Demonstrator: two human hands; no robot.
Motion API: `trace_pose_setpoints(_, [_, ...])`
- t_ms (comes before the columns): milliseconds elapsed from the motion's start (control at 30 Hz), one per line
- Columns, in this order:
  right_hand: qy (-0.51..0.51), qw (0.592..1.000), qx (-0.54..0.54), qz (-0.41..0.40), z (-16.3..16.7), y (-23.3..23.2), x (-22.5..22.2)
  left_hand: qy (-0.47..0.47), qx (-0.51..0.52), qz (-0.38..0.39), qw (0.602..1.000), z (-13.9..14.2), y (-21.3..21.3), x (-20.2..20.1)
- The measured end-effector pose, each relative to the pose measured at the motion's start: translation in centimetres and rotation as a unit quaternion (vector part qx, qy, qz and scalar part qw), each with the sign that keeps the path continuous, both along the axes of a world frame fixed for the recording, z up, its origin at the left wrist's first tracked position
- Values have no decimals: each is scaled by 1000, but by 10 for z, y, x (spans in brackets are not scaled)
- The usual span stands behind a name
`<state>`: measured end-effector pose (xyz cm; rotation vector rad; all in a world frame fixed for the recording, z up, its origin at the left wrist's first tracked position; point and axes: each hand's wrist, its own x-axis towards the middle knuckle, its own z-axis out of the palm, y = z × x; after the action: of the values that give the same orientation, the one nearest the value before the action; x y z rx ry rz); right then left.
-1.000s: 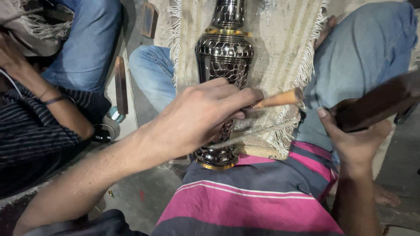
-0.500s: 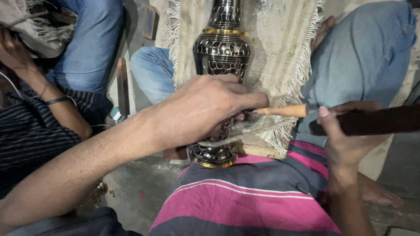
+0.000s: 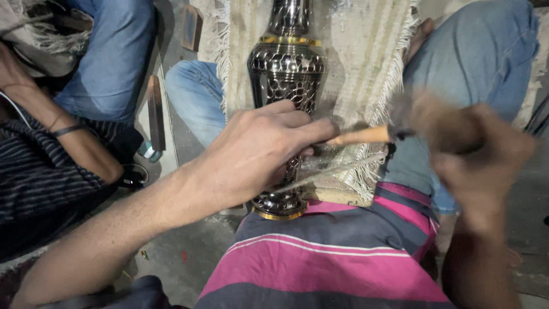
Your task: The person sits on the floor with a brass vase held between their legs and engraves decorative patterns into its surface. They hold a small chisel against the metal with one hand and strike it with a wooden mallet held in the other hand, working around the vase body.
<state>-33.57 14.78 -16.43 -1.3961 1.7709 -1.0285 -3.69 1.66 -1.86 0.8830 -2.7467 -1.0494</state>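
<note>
One vase (image 3: 286,74), one chisel (image 3: 360,136), two hands.

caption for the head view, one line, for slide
Left hand steadies a chisel against an engraved metal vase lying on a fringed mat; blurred right hand holds a mallet.

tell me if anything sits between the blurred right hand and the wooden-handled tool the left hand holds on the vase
Nothing visible does. The right hand, blurred, is just right of the wooden tool, with only open air between them. The left hand pinches the tool's other end against the dark engraved vase, which lies on the fringed cloth.
</note>
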Motion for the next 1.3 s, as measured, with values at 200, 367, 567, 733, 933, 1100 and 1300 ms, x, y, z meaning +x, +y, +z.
trace_pose_setpoints(200, [-87,995,-28,48,39,-42,2,-6,-26,79,997,-10,17,7])
trace_pose_setpoints(367, [68,985,55,148,86,-76,-2,76,-81,205,972,-18,47,7])
trace_pose_setpoints(567, [288,914,-60,278,136,-120,27,100,-121,383,910,-36,84,-4])
trace_pose_setpoints(733, [394,841,-103,357,175,-137,46,108,-138,486,856,-55,103,-16])
trace_pose_setpoints(933, [412,821,-162,361,168,-134,50,100,-173,481,854,-58,109,-12])
trace_pose_setpoints(1100, [295,891,-113,324,180,-130,52,140,-26,528,837,-50,97,-9])
trace_pose_setpoints(1300, [-277,941,-147,130,114,-114,80,95,-57,218,970,-24,57,7])
